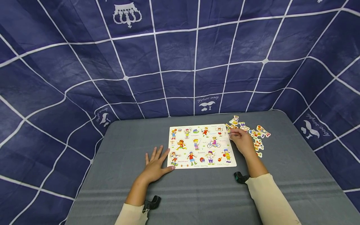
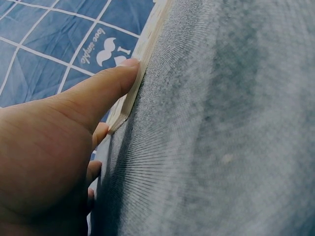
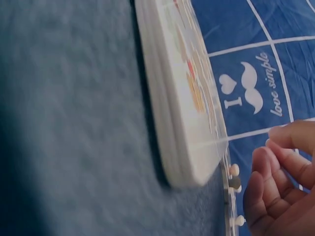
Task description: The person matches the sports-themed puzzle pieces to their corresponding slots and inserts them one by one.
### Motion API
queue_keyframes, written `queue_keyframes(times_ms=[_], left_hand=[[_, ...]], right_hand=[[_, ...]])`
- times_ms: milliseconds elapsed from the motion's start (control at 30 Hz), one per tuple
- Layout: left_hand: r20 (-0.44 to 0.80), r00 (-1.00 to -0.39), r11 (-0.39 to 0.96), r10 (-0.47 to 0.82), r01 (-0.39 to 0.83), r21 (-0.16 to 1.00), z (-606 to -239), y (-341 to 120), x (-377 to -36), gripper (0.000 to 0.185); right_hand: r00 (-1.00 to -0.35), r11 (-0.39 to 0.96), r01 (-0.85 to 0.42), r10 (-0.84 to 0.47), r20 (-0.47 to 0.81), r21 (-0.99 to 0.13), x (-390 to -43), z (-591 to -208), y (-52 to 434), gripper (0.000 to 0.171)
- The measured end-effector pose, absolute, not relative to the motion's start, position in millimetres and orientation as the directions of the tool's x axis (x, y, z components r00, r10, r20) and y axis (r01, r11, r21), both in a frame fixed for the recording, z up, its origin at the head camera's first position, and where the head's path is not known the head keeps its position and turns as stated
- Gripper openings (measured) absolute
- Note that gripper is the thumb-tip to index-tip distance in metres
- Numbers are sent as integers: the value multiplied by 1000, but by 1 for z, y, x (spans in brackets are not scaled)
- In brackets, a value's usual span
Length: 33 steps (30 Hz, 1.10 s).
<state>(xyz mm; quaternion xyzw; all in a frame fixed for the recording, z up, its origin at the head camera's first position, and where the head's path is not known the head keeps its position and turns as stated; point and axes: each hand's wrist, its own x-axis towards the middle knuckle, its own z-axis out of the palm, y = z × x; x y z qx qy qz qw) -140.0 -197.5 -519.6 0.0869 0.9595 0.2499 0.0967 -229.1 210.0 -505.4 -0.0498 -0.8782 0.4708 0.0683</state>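
Left hand [image 1: 155,165] flat on the worktop [image 1: 118,150] touching the puzzle [image 1: 201,146], right hand [image 1: 241,140] pinching a piece [image 1: 231,128] mid-frame

backdrop cloth [image 1: 180,56]: navy blue, white grid lines, white crown and moustache prints
counter [image 1: 213,193]: grey fabric with faint paler stripes
puzzle board [image 1: 201,145]: cream-white, printed with small multicoloured cartoon figures
loose pieces [image 1: 254,134]: red, orange, yellow, white
sleeves [image 1: 270,200]: pale cream
wrist mounts [image 1: 152,203]: black
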Motion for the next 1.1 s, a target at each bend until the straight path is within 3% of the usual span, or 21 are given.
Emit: queue_keyframes(times_ms=[400, 900, 1100], left_hand=[[-136, -966, 861, 220, 127, 493, -520, -199, -140, 89], [-124, -967, 854, 224, 133, 503, -521, -197, -139, 88], [-133, -966, 855, 221, 126, 503, -519, -198, -138, 87]], right_hand=[[-981, 547, 156, 184, -64, -822, -239, -504, 223, 29], [-985, 630, 168, 144, -99, -758, -247, -503, 229, 22], [-979, 604, 198, 157, -128, -772, -248, -505, 229, 21]])
